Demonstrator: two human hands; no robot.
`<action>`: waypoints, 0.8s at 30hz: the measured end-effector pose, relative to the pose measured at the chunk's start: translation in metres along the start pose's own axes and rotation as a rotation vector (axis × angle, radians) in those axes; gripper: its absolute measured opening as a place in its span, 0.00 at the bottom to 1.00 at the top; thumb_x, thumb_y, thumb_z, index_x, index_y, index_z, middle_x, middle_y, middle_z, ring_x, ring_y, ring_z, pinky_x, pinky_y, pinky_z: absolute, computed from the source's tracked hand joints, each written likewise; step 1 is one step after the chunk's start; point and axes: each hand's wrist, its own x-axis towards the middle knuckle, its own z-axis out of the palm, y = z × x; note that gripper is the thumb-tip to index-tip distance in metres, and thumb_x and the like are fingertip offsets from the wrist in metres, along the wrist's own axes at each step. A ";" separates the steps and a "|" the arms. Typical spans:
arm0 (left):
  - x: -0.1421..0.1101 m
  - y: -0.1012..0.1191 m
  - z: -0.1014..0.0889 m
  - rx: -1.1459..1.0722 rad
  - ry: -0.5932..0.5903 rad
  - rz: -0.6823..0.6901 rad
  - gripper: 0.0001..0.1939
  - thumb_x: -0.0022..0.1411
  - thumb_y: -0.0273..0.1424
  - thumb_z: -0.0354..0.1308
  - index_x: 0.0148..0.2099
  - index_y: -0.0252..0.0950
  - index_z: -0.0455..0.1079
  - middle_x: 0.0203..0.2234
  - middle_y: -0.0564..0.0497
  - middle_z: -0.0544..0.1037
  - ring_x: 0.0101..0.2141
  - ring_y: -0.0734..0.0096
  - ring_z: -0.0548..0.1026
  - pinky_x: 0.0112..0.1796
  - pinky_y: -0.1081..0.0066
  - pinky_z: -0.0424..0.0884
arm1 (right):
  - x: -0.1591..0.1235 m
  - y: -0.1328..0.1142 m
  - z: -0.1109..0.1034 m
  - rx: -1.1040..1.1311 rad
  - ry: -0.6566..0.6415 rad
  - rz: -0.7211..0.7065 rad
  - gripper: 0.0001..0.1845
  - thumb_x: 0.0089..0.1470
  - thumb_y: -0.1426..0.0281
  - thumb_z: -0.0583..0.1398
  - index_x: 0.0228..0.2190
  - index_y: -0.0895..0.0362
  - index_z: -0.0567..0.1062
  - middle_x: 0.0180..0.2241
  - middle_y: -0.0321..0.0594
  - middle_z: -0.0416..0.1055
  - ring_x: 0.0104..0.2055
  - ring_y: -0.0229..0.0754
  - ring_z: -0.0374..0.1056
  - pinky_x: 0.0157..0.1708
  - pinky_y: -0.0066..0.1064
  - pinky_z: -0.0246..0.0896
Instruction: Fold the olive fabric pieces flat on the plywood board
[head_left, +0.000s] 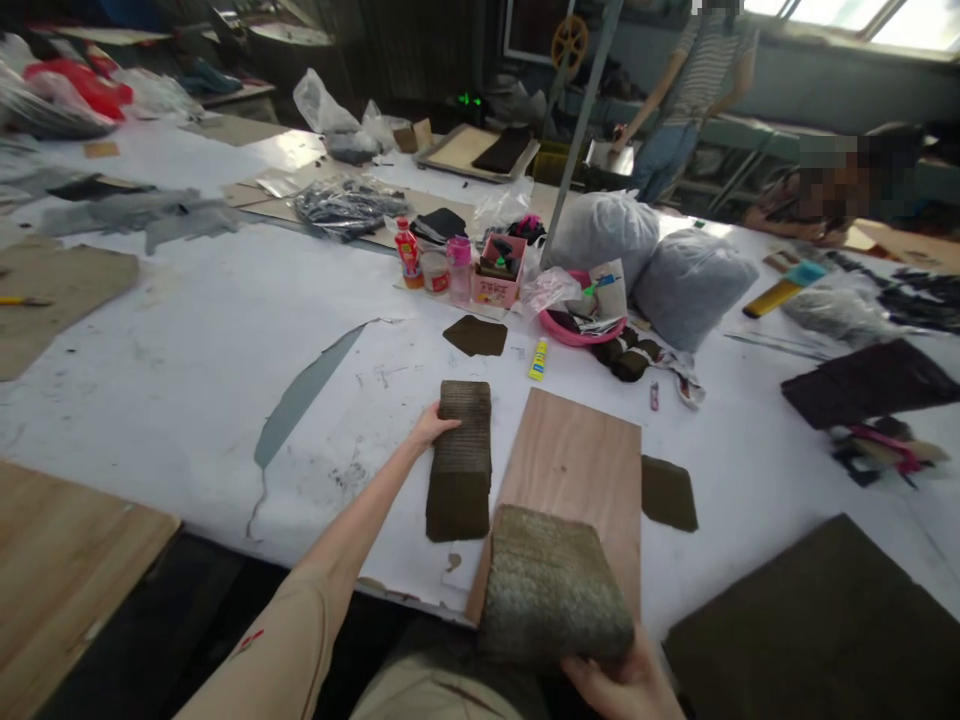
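Note:
A long row of overlapping dark olive fabric pieces (463,450) lies on the white-covered table, left of a wooden board. My left hand (433,425) is closed at its left edge, thumb across the top; the other fingers are partly hidden. A thick stack of olive fabric pieces (555,580), its layered edges fanned out, is tilted over the near end of the wooden board (574,450). My right hand (619,680) grips this stack at its lower right corner, with some fingers hidden beneath it.
Single fabric pieces lie beyond (476,336) and right of the board (669,493). A yellow tube (538,360), pink basket (585,330), bottle (407,253) and stuffed bags (694,285) stand farther back. A large dark sheet (817,620) lies at right. Two people are across the table.

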 end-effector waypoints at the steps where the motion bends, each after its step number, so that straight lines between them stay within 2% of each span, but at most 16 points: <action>1: 0.006 -0.002 -0.002 0.021 0.041 0.005 0.25 0.37 0.29 0.70 0.41 0.31 0.70 0.36 0.44 0.79 0.39 0.58 0.76 0.44 0.59 0.70 | 0.019 0.004 0.012 0.029 -0.033 0.026 0.13 0.44 0.64 0.66 0.31 0.59 0.76 0.29 0.39 0.74 0.35 0.43 0.69 0.36 0.31 0.65; 3: 0.015 -0.007 -0.005 0.052 0.091 0.011 0.25 0.37 0.28 0.69 0.41 0.32 0.69 0.36 0.45 0.79 0.38 0.59 0.75 0.45 0.59 0.69 | 0.057 0.016 0.038 0.059 -0.124 0.058 0.12 0.41 0.67 0.67 0.30 0.60 0.76 0.28 0.37 0.73 0.32 0.41 0.68 0.33 0.29 0.64; 6: 0.022 -0.013 -0.011 0.093 0.103 0.013 0.25 0.36 0.28 0.69 0.40 0.32 0.69 0.35 0.46 0.78 0.38 0.59 0.75 0.44 0.60 0.69 | 0.105 0.044 0.075 0.104 -0.229 0.073 0.08 0.40 0.71 0.63 0.28 0.60 0.75 0.25 0.35 0.72 0.29 0.38 0.66 0.30 0.27 0.62; 8: 0.024 -0.016 -0.014 0.104 0.086 0.008 0.24 0.37 0.29 0.69 0.40 0.32 0.69 0.35 0.45 0.78 0.37 0.60 0.75 0.44 0.60 0.69 | 0.127 0.066 0.094 0.115 -0.262 0.091 0.06 0.39 0.73 0.61 0.26 0.60 0.74 0.24 0.34 0.71 0.27 0.37 0.65 0.29 0.27 0.62; 10: 0.027 -0.016 -0.017 0.105 0.066 0.001 0.25 0.37 0.30 0.69 0.41 0.31 0.69 0.36 0.45 0.78 0.37 0.60 0.75 0.44 0.60 0.69 | 0.136 0.082 0.105 0.111 -0.280 0.079 0.07 0.38 0.74 0.60 0.26 0.60 0.75 0.24 0.33 0.71 0.28 0.38 0.66 0.32 0.28 0.62; 13: 0.031 -0.015 -0.018 0.105 0.048 -0.008 0.26 0.37 0.31 0.69 0.41 0.31 0.69 0.35 0.45 0.78 0.37 0.61 0.75 0.43 0.61 0.70 | 0.134 0.087 0.112 0.120 -0.316 0.071 0.10 0.40 0.74 0.59 0.30 0.59 0.76 0.28 0.35 0.73 0.32 0.40 0.67 0.37 0.30 0.63; 17: 0.038 -0.011 -0.015 0.105 0.044 -0.008 0.25 0.38 0.30 0.69 0.41 0.31 0.69 0.35 0.44 0.78 0.36 0.61 0.75 0.43 0.60 0.69 | 0.131 0.079 0.113 0.149 -0.299 0.110 0.08 0.41 0.72 0.60 0.28 0.60 0.75 0.26 0.35 0.73 0.30 0.39 0.67 0.34 0.30 0.63; 20: 0.041 -0.006 -0.013 0.105 0.046 -0.011 0.25 0.38 0.30 0.69 0.41 0.30 0.69 0.35 0.44 0.78 0.36 0.61 0.75 0.43 0.60 0.69 | 0.145 0.086 0.112 0.166 -0.230 0.146 0.09 0.39 0.70 0.63 0.28 0.60 0.74 0.26 0.35 0.73 0.29 0.39 0.67 0.33 0.30 0.63; 24: 0.044 -0.003 -0.011 0.101 0.048 -0.017 0.27 0.38 0.31 0.69 0.42 0.30 0.68 0.35 0.44 0.78 0.36 0.60 0.75 0.42 0.60 0.69 | 0.172 0.111 0.118 0.199 -0.092 0.271 0.16 0.36 0.70 0.64 0.32 0.59 0.73 0.28 0.37 0.74 0.32 0.41 0.69 0.35 0.32 0.64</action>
